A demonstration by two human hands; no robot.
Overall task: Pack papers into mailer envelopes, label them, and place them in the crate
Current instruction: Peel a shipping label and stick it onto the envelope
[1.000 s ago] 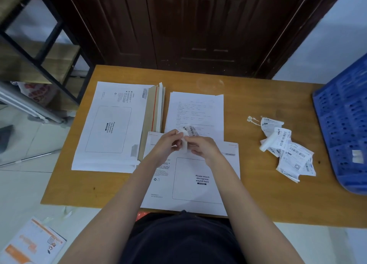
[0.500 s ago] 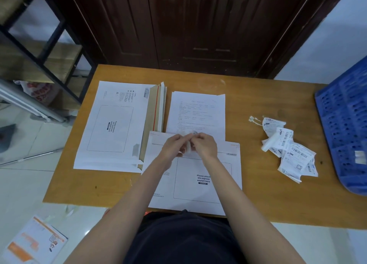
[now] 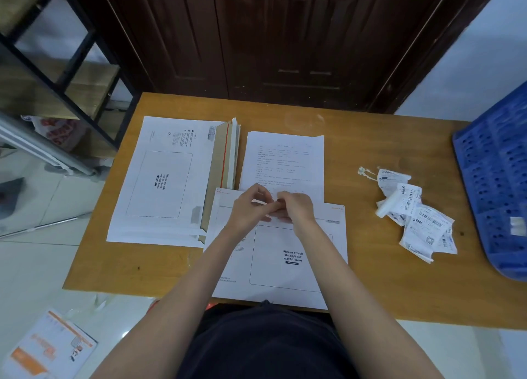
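The surface [image 3: 370,278] is made of smooth wood. The envelopes [image 3: 159,179] are matt white paper. The crate [image 3: 496,179] is blue plastic.

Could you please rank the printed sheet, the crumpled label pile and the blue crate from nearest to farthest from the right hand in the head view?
From the right hand:
1. Printed sheet, just beyond it, on the table.
2. Crumpled label pile, out to the right.
3. Blue crate, at the far right edge.
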